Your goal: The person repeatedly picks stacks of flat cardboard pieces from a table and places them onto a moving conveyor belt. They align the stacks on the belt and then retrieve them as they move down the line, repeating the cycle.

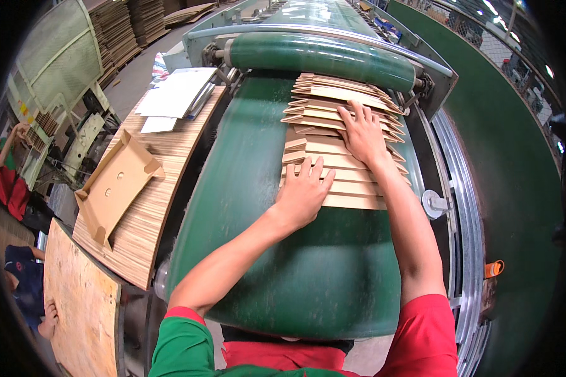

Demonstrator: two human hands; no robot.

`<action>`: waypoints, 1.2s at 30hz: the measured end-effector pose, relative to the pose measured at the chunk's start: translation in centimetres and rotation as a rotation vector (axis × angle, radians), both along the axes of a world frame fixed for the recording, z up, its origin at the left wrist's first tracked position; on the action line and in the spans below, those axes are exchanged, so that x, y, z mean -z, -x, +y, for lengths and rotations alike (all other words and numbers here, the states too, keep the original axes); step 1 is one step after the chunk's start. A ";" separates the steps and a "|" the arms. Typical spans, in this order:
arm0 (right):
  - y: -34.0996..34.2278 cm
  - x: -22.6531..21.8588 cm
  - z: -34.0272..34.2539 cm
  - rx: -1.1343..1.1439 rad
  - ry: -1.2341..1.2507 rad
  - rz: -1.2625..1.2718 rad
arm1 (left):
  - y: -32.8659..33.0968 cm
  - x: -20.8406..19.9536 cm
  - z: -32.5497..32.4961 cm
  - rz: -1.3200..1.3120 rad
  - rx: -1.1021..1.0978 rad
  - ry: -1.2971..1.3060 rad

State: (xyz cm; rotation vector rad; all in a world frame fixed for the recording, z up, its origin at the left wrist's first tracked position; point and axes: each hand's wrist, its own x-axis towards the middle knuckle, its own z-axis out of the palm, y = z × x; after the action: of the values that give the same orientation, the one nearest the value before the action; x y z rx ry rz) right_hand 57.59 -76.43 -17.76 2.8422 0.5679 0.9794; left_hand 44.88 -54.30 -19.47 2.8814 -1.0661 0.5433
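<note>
Folded brown cardboard blanks (352, 188) lie overlapped in a row on the green conveyor belt (258, 264). Their folded edges stand up slightly at the left side. My left hand (300, 196) rests on the near left part of the row, fingers spread over the blanks. Farther up, my right hand (363, 135) lies on the right half of the row with its fingers stretched out. Neither hand is wrapped round a blank. The far end of the row reaches the green roller (321, 60).
Left of the belt, a wood-grained table (141, 229) holds an open cardboard tray (116, 185) and white sheets (177, 94). A plywood board (82, 295) stands nearer, with another person's hand (49, 317) on it. Metal rails (462, 239) run along the right side.
</note>
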 end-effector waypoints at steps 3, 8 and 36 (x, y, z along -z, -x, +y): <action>0.4 0.7 -0.1 0.026 0.012 0.030 | 1.2 -0.3 -0.3 -0.003 0.003 -0.005; 3.8 -1.4 -0.3 -0.056 -0.083 0.322 | 4.4 -1.4 0.6 0.059 -0.027 -0.017; 26.9 3.1 0.7 -0.194 -0.077 0.188 | 10.1 -0.4 -1.4 0.059 0.050 0.049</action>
State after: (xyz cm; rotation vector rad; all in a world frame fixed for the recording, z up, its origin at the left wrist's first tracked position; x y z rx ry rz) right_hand 30.69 -75.73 -20.87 3.0130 0.8568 0.7784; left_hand 34.77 -55.66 -19.03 2.8018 -1.0971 0.4726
